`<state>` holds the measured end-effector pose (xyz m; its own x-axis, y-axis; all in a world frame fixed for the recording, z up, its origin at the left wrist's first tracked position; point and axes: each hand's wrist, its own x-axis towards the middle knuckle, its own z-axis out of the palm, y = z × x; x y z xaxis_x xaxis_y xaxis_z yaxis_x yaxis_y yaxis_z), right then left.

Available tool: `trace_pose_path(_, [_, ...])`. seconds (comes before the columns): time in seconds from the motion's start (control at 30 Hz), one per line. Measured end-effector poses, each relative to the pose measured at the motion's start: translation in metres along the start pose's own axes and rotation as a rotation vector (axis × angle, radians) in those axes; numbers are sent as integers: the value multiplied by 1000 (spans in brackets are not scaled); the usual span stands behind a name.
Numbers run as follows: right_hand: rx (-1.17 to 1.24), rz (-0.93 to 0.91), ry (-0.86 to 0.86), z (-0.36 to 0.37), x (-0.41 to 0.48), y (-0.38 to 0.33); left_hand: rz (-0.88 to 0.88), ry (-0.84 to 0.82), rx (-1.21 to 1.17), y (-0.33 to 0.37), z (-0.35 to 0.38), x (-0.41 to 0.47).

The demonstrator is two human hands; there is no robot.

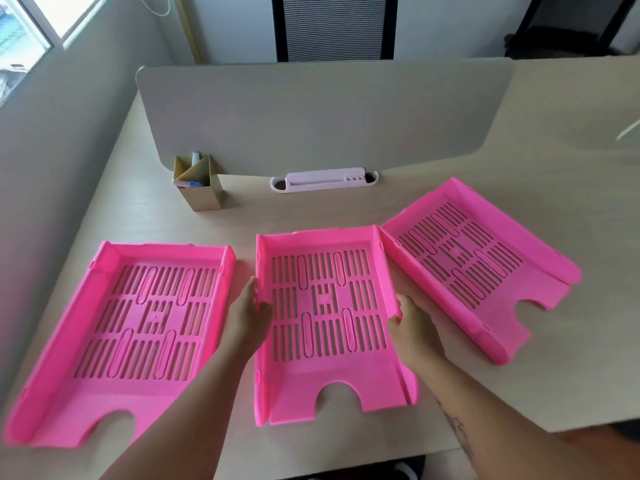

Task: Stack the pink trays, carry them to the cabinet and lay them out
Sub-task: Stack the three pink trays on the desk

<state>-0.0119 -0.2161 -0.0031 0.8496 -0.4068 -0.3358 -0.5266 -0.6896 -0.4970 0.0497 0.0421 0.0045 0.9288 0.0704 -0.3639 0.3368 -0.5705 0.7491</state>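
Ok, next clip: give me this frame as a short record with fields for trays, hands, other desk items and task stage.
trays: three pink trays, unstacked, on the desk: left tray, middle tray, right tray angled
left hand: grips the middle tray's left wall
right hand: grips the middle tray's right wall
other items: cardboard pen holder, divider panel, office chair
stage: stacking not yet done

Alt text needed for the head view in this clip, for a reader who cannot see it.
Left hand and right hand grip the side walls of the middle pink tray on a pale desk. A left tray and an angled right tray lie flat beside it, unstacked, before a grey divider and cardboard pen holder.
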Motion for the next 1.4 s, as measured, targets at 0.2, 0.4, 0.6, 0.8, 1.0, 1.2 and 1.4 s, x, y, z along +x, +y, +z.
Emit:
trace_pose_path(0.2, [40,-61,87,-47,16,-12,251,189,280,26,2,7])
trace_pose_path(0.4, [30,-93,208,-114,66,12,389,103,282,91,54,4])
trace_pose_path(0.6, [-4,-121,221,-172,127,68,301,66,152,147,139,-9])
trace_pose_path(0.8, [-89,-128,223,-206,179,126,80,131,-99,190,229,-44])
trace_pose_path(1.0, [-82,-88,92,-210,207,162,-139,111,-207,179,288,-51])
trace_pose_path(1.2, [-160,-54,68,-209,216,177,-208,98,-186,179,301,-50])
trace_pose_path(1.4, [-150,-106,134,-242,203,174,-65,116,-116,196,273,-38])
